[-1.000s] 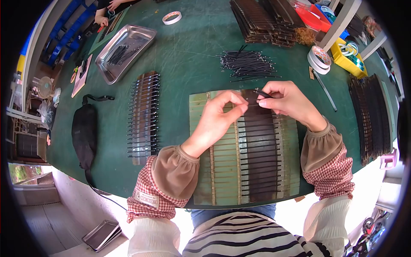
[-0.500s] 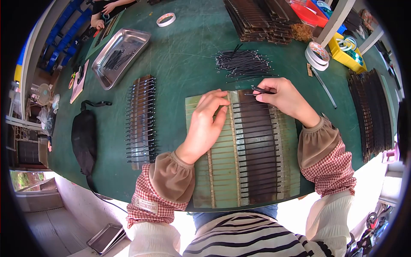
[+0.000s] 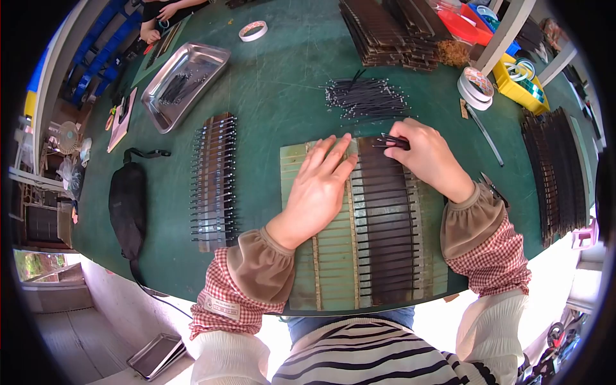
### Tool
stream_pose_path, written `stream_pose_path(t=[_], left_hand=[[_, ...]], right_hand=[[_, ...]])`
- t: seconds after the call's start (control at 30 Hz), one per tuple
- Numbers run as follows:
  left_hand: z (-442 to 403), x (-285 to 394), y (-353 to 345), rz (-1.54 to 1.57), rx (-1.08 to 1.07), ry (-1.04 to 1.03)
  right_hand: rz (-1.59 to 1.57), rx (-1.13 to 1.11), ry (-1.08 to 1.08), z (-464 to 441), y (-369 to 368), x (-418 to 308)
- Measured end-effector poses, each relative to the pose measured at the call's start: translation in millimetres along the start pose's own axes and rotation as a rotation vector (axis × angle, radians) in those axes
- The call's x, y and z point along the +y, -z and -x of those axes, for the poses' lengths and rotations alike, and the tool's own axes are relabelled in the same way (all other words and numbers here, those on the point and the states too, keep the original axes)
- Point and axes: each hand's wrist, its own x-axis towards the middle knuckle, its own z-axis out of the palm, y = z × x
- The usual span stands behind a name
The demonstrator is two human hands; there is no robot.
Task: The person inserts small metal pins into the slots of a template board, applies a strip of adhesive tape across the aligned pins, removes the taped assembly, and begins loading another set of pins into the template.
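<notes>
A green board [image 3: 333, 256] lies in front of me, with a dark strip [image 3: 388, 224] on it crossed by rows of thin black pieces. My left hand [image 3: 319, 189] rests flat on the board's upper left part, fingers spread and nothing held. At the strip's top, my right hand [image 3: 423, 151] is closed on several thin black pieces [image 3: 393, 142], their tips pointing left. Beyond the board is a loose pile of black pieces [image 3: 366, 99]. To the left lies another dark strip [image 3: 215, 183] lined with black pieces.
A metal tray [image 3: 186, 83], a black pouch [image 3: 126, 208] and a tape roll [image 3: 253, 31] are left and back. Stacked dark strips [image 3: 391, 32], more tape rolls [image 3: 475, 88], a yellow bin [image 3: 520, 83] and scissors [image 3: 493, 188] are right. A co-worker's hands [image 3: 160, 22] show at the back left.
My left hand has moved from beside my right fingertips down and left, opening flat on the board. My right hand stays near the strip's top, still holding the pieces.
</notes>
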Motion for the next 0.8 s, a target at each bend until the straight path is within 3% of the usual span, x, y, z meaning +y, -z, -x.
stream_pose_path(t=[0.1,0.13,0.17,0.27,0.3,0.57,0.8], left_hand=[[-1.3,-5.8,-0.1,0.304,0.079,0.091],[-3.5,-5.5,1.3,0.361,0.13,0.139],[-6.4,-4.1,2.8,0.505,0.092,0.223],[-18.4,0.1,1.6,0.912,0.005,0.423],[-19.0,-3.3,-0.2,0.89,0.005,0.421],[-9.1,-16.7,0.9,0.413,0.18,0.278],[-5.8,-17.1,-0.6,0.4,0.158,0.26]], right_hand=[[-0.27,0.004,0.032,-3.2,11.5,15.3],[-0.364,-0.085,-0.045,-5.4,17.5,14.4],[-0.456,-0.174,-0.123,-5.8,23.7,12.0],[-0.659,-0.289,-0.09,-2.7,18.2,-7.7],[-0.629,-0.353,-0.196,-3.4,22.1,-16.2],[-0.595,-0.181,-0.196,-16.1,9.0,11.9],[-0.464,-0.204,-0.162,-21.5,-3.6,15.9]])
